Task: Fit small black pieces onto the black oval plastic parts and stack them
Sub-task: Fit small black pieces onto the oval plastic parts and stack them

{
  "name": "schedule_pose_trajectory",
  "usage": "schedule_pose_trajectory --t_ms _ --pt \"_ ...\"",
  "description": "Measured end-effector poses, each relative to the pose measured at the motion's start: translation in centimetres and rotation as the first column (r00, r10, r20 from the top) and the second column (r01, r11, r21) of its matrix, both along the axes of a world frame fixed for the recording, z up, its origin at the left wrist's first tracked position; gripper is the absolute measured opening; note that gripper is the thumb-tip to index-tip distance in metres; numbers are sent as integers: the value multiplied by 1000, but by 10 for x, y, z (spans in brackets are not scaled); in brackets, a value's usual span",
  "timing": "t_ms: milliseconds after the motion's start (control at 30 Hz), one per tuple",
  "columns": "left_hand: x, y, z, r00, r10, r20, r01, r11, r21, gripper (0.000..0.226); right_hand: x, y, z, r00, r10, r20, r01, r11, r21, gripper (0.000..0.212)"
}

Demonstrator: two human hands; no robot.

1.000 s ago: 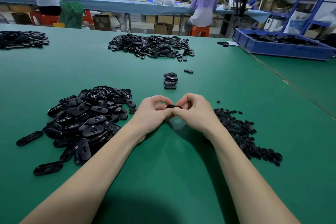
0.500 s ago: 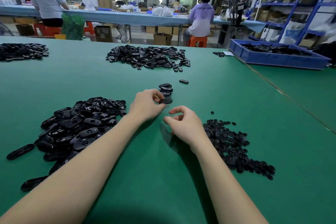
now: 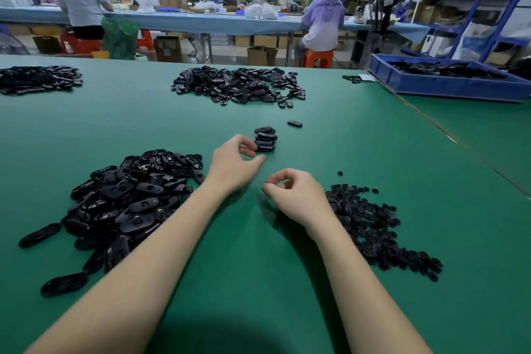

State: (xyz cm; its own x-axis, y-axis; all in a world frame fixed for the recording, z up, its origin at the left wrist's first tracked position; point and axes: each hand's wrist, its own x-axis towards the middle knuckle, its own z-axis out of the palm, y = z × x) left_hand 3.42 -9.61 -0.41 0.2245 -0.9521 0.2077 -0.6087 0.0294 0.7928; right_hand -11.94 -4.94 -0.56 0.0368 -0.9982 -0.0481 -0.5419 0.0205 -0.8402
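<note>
**Left hand at the stack, right hand idle between piles**

The left hand [image 3: 234, 162] sits at 9 o'clock of the stack [image 3: 265, 139], its fingertips [image 3: 250, 149] touching or just short of the lowest pieces. The fingers are loosely curled; whether they pinch the bottom oval or merely steady it, I cannot tell. The right hand [image 3: 296, 195] rests on the mat [image 3: 373, 152] at about 5 o'clock of the stack, fingers curled in with thumb near forefinger and, as far as I can see, nothing between them.

The step in hand looks like settling a finished oval onto the stack. To do it well, square the pieces so the ovals lie one over the other, since the upper ones sit slightly askew. Let go gently, without nudging the column sideways. The right hand is well placed to reach the small pieces [image 3: 376, 227] at its 4 o'clock, while the ovals [image 3: 135, 201] wait at 8 o'clock of the left hand.

Hard to make out: the number of ovals in the stack, as black on black blurs the edges. Whether each already carries its small piece is hidden. One lone oval [image 3: 294, 123] lies at 1 o'clock of the stack, its state unclear.
</note>
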Motion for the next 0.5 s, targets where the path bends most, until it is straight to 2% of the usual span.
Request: schedule_pose_trajectory --t_ms 67,167,333,500 --pt "4 23 -7 994 -102 -31 103 994 37 10 1 0 0 1000 -20 15 20 1000 -10 10" --pt "4 41 -11 980 -185 -75 190 980 63 3 1 2 1 990 -51 131 54 998 -21 5" --pt "2 56 -15 969 -221 110 228 972 -50 5 -3 7 13 964 -75 256 85 996 -25 8" --pt "4 57 -23 949 -245 200 269 957 -104 14 8 14 32 986 -15 166 31 995 -97 7"
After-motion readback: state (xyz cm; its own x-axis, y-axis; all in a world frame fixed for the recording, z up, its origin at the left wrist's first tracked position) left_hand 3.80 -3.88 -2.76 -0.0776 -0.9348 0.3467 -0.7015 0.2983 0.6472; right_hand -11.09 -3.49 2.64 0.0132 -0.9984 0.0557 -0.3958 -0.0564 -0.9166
